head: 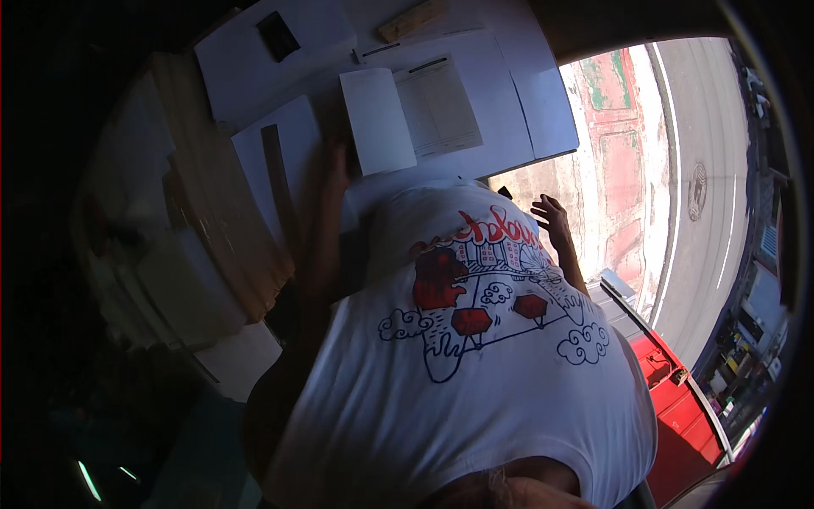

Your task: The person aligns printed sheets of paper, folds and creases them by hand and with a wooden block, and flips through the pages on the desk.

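Note:
My left hand [337, 159] is in shadow at the left side of an open booklet, its fingers too dark to make out; whether it touches or holds anything cannot be told. The booklet has a blank white page [378, 121] on the left and a printed form page [440, 108] on the right. It lies on large white sheets or boards [547, 108]. My right hand [552, 216] hangs in the air beyond the near edge of these sheets, to the right of my printed white shirt [489, 394], with fingers apart and nothing in it.
A wood piece [413, 20] and a black object [278, 36] lie on the white surface. A dark strip [278, 172] rests on a white sheet at left, beside a brown wrapped stack [210, 191]. Right are a road [703, 114] and a red vehicle part [683, 413].

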`<state>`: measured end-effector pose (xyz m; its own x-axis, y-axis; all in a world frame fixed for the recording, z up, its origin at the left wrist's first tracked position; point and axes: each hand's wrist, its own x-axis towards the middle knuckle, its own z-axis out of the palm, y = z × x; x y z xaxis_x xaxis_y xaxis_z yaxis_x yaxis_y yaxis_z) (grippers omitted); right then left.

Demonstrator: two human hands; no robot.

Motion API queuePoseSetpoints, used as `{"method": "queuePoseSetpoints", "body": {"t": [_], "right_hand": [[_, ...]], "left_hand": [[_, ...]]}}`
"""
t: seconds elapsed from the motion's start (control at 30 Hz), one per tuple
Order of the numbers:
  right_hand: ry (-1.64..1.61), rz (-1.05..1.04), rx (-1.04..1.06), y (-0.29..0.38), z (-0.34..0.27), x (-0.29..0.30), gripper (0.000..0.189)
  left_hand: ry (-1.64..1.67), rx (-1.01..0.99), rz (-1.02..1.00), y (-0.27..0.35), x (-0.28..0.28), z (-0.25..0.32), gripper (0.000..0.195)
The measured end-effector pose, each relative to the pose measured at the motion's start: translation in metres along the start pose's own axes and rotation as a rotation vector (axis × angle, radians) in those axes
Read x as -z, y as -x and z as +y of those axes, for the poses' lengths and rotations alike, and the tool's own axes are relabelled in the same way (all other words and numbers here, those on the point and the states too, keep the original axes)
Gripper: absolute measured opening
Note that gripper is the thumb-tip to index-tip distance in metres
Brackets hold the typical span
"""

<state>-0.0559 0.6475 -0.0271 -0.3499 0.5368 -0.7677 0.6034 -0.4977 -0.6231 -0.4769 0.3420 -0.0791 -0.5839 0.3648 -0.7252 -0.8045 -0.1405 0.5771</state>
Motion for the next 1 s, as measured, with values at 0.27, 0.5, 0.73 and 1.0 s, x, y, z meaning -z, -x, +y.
{"method": "queuePoseSetpoints", "body": {"t": [0.27,0.5,0.73,1.0], "right_hand": [[0.059,-0.025,-0.006,0.005,0.003,-0.001,0.075],[0.069,-0.044,0.012,-0.001,-0.021,-0.01,0.068],[0.041,-0.012,-0.06,0.004,0.012,0.012,0.059],[0.098,-0.134,-0.042,-0.031,-0.015,0.006,0.06]], "left_hand": [[-0.111,-0.152,-0.033,-0.015,0.026,-0.022,0.053],[-0.053,-0.077,-0.235,-0.018,0.039,-0.018,0.043],[-0.191,-0.075,-0.026,-0.003,-0.022,-0.021,0.049],[-0.24,-0.132,0.077,0.015,0.005,-0.032,0.041]]}}
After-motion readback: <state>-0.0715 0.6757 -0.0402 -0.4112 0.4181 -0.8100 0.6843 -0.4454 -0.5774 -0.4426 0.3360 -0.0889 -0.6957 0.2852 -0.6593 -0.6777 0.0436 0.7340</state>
